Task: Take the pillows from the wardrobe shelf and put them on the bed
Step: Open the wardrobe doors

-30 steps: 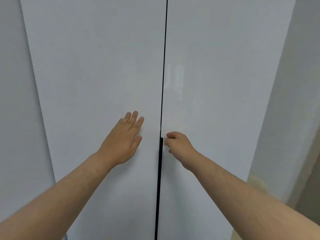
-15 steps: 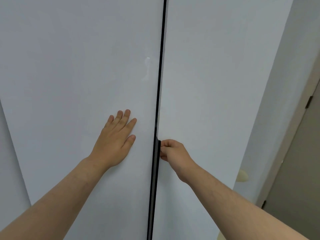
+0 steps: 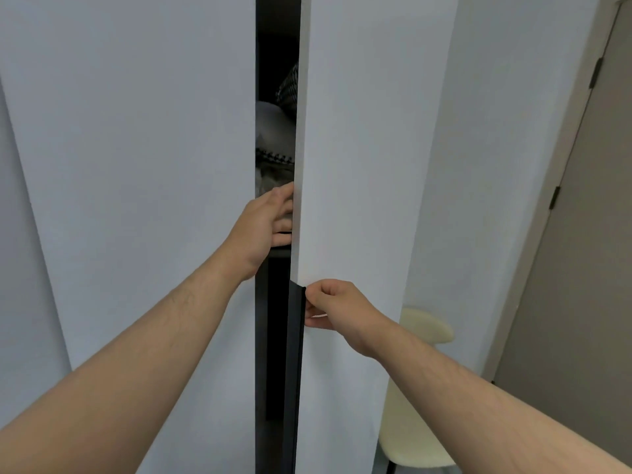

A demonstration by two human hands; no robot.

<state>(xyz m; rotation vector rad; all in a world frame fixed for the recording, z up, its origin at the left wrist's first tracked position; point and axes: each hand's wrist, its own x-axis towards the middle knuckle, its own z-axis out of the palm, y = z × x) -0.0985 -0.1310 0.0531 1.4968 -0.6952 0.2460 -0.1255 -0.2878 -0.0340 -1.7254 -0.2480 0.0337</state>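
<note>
Two smooth white wardrobe doors (image 3: 136, 165), right one ajar. Soft pale pillows (image 3: 273, 131) stacked on shelf (image 3: 278, 252) inside dark gap; count unclear. Right hand (image 3: 337, 309) pinches black handle strip (image 3: 295, 354). Left hand (image 3: 265, 222) reaches in, fingertips hidden: grip indeterminate.

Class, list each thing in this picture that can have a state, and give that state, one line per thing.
Right wardrobe door: ajar, a narrow gap shows.
Left wardrobe door: shut.
Right hand: grips the dark handle strip on the right door's edge.
Left hand: reaches into the gap, fingertips hidden behind the door.
Pillows: on the shelf inside, partly seen.
Room door: shut.
</note>
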